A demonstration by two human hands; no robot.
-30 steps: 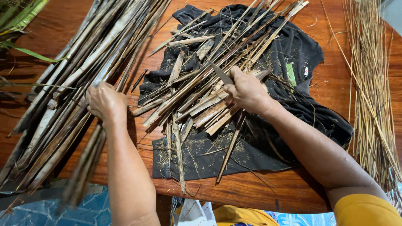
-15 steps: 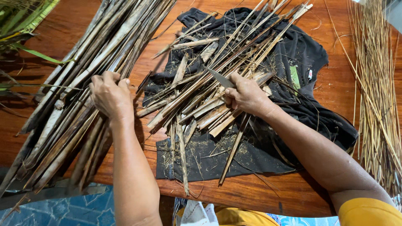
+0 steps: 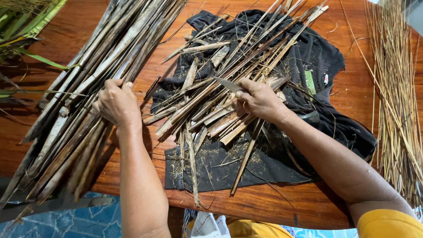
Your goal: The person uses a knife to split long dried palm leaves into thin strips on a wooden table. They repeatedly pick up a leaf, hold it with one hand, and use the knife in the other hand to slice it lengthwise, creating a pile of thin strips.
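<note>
- I take the black cloth as my landmark; it is spread on the wooden table, and I describe every place from it.
- Left of the cloth lies the big bundle of dry stalks, long and grey-brown, running diagonally over the table edge. My left hand rests on the middle of this bundle, fingers curled down over a few stalks; I judge it is closed around them, but the fingertips are hidden.
- On the cloth lies the pile of split strips, fanned toward its far right corner. My right hand sits on this pile, closed around a small knife, with the blade pointing toward the left hand.
- Right of the cloth, well apart, lies a bundle of thin straw-coloured ribs.
- To do this step well, I think the left hand should separate only one stalk and lift it free before bringing it over the cloth, while the blade stays low and pointed away from the fingers.
- Green leaves lie far left of the cloth.
</note>
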